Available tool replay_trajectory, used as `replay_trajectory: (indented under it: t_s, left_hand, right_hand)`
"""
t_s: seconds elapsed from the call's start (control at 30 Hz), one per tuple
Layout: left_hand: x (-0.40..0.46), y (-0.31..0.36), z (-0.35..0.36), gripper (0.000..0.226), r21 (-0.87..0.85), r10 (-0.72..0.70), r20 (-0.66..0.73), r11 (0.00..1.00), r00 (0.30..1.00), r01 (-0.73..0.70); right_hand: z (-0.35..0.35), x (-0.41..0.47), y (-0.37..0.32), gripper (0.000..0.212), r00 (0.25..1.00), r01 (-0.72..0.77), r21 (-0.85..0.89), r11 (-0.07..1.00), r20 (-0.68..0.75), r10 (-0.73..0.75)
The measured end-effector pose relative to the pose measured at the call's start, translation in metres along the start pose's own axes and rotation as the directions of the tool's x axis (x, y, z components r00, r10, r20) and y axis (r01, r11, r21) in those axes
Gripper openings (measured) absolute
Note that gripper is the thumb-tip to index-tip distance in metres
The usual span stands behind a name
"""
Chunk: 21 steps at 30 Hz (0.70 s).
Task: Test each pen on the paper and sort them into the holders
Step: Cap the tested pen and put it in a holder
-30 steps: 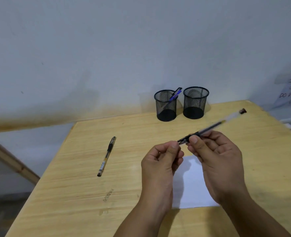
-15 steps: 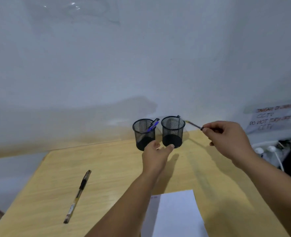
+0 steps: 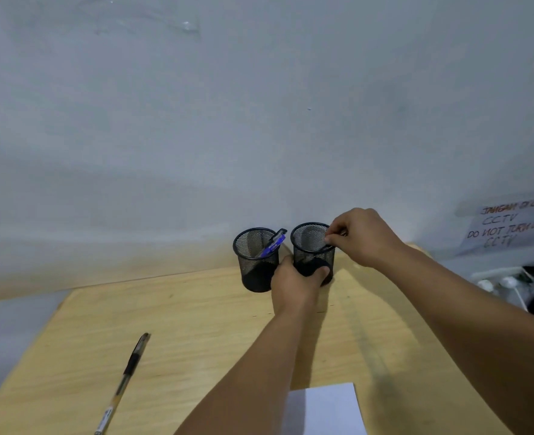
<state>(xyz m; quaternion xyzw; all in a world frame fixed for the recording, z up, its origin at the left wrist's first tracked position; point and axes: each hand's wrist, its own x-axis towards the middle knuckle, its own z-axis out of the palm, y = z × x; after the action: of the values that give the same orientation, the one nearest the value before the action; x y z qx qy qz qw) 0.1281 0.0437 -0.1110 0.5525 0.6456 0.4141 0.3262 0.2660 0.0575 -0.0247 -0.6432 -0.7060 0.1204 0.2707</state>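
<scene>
Pen (image 3: 329, 245) tilts into right holder (image 3: 312, 249), pinched by right hand (image 3: 364, 238); left hand (image 3: 297, 285) grips holder.

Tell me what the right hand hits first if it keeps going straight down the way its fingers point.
Most likely the right mesh holder: the right hand pinches a pen at its rim, so the fingertips would meet the rim or the inside. Depth is unclear.

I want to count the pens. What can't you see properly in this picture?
Head view only:
- Pen being dropped: mostly hidden by the right hand and right holder.
- Right holder's base: covered by the left hand.
- Table pen: blurred, end cut off at the bottom edge.
- Paper: cut off at the bottom edge.
- Wall sign: blurred.
</scene>
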Motion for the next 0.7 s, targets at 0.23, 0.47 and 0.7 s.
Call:
replay_trajectory:
  t_s: [0.23,0.47,0.7]
  left_hand:
    - [-0.007,0.0,-0.006,0.04,0.012,0.008,0.04,1.0,0.999,-0.009]
    - [-0.037,-0.029,-0.048,0.05,-0.064,-0.013,0.103,0.998,0.995,0.02]
    - [-0.037,-0.069,-0.132,0.021,0.09,0.006,-0.03,0.996,1.0,-0.004]
  right_hand:
    - [0.008,-0.007,0.005,0.02,0.997,-0.007,0.03,1.0,-0.076,0.009]
    - [0.014,-0.052,0.011,0.02,0.949,0.034,0.148,0.988,-0.315,0.015]
    - [0.069,-0.094,-0.039,0.012,0.985,-0.026,0.339,0.94,-0.152,0.082]
